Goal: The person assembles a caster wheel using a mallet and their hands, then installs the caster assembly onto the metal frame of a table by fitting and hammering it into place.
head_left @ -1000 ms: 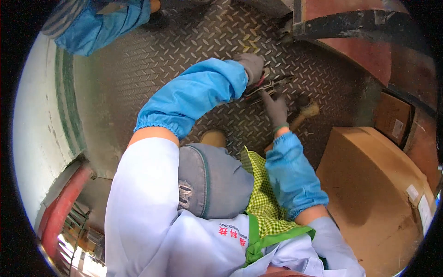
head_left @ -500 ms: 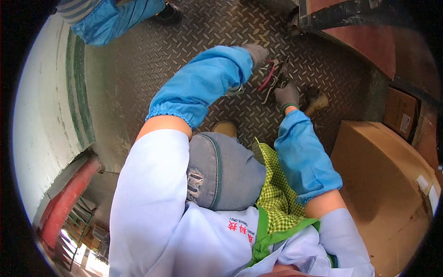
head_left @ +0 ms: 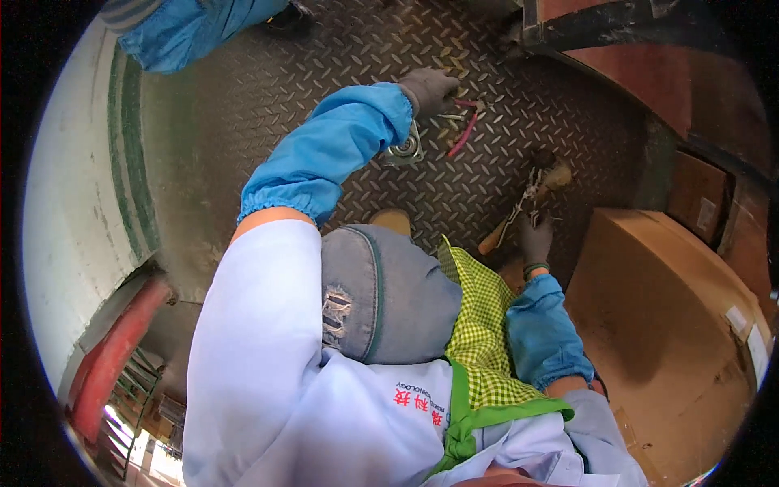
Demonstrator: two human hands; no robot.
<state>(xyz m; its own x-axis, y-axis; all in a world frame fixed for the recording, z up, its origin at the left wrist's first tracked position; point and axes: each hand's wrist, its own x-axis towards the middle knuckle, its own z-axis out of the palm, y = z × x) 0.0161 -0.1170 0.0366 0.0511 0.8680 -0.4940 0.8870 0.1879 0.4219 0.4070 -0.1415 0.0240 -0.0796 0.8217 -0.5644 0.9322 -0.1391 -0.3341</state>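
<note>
My left hand (head_left: pixel 430 91), in a grey glove, is curled over the patterned metal floor. Its fingertips are by a pair of pliers (head_left: pixel 465 135) with pinkish-red handles; whatever lies inside the fingers is hidden. Next to my left sleeve a round metal part in a bracket (head_left: pixel 403 151) rests on the floor, partly covered. My right hand (head_left: pixel 535 239), gloved too, is closed at a slim metal hand tool (head_left: pixel 527 195), whose exact kind is unclear. This tool lies over or against a brush (head_left: pixel 558 175) with pale bristles; a wooden handle end (head_left: pixel 490 242) shows lower left.
A large cardboard box (head_left: pixel 649 300) stands at my right, with a smaller carton (head_left: pixel 698 191) behind it. Another person's blue-sleeved arm (head_left: pixel 191 32) enters at upper left near a dark shoe (head_left: pixel 288 20). A pale wall panel (head_left: pixel 73 187) runs along the left.
My right hand has moved back toward me with the metal tool, to beside the brush. My left hand has drawn slightly left, and the red-handled pliers are now more exposed.
</note>
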